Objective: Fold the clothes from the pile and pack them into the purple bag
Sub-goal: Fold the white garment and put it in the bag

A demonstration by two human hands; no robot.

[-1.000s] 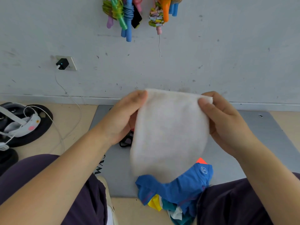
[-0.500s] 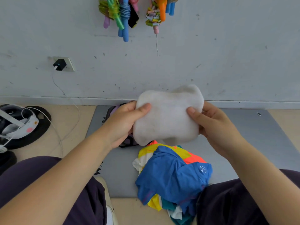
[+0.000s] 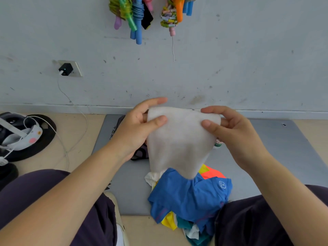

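The white fleece cloth (image 3: pixel 181 142) is let out again — half a second ago it was bunched into a compact pad between the hands, and now it hangs open from its top edge, tapering to a point just above the clothes pile (image 3: pixel 190 197) at lower centre.

Both hands sit at centre frame, one at each upper corner. The left hand (image 3: pixel 134 128) pinches the upper-left corner, thumb in front, with the index finger lifted free above the edge. The right hand (image 3: pixel 230 128) pinches the upper-right corner the same way, thumb on the near face and fingers behind. Neither grip holds more than a corner.

The cloth's long axis runs straight down the frame, so the free tip lies below and between the grips, about equally far from each. The next fold probably means bringing that tip up, or swinging one corner across to the other.

The purple bag (image 3: pixel 140 153) — only a dark sliver shows — lies on the grey mat (image 3: pixel 266 157) behind the cloth and just under the left wrist, so the left hand is nearer for packing.
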